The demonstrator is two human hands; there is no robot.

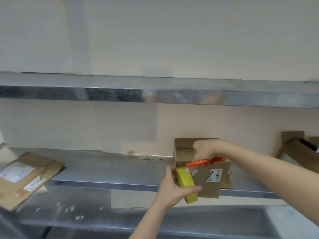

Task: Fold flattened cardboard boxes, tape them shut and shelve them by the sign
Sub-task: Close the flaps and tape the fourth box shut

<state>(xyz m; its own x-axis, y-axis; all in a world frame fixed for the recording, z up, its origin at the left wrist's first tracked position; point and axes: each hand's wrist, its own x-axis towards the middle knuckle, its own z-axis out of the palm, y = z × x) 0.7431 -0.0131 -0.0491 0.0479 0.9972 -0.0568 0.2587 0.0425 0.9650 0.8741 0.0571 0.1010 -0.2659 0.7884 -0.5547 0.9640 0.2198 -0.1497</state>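
Nearest, the left hand (172,188) grips a yellow tape roll (186,184) against the cardboard box (209,185). Just above, the right hand (205,150) clasps an orange tool (205,162), possibly scissors. The box sits at the steel shelf (103,171) edge; flattened boxes (25,178) lie well left.

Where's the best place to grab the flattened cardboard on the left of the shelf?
The flattened cardboard overhangs the shelf at its near end, so come from the front: fingers under that free end, thumb on top. The rest lies flat on the steel, no gap. Free a hand first: the left hand grips the tape roll, the right hand the orange cutter.
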